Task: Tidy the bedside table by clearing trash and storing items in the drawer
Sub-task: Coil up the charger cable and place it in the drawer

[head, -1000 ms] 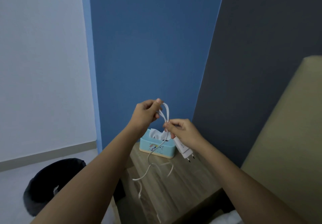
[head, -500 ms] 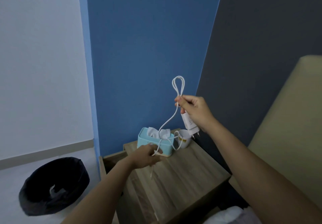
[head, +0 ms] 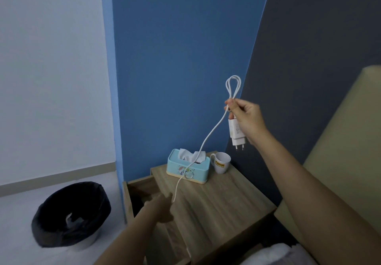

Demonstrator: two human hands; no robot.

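Note:
My right hand (head: 247, 118) is raised above the wooden bedside table (head: 216, 207), shut on a white charger plug (head: 237, 133) and a folded loop of its white cable (head: 208, 139). The cable hangs down past the tissue box to the table's left edge. My left hand (head: 159, 209) is low at that edge, its fingertips at the cable's free end. The hand is blurred, so its grip does not show. An open drawer (head: 136, 194) juts out on the table's left side, its inside dark.
A light blue tissue box (head: 189, 170) and a white mug (head: 221, 162) stand at the back of the table. A bin with a black liner (head: 72, 213) sits on the floor to the left. A beige headboard (head: 340, 161) rises on the right.
My left hand has slid down from the loop to the cable's free end near the drawer. My right hand has lifted the plug and loop higher and to the right.

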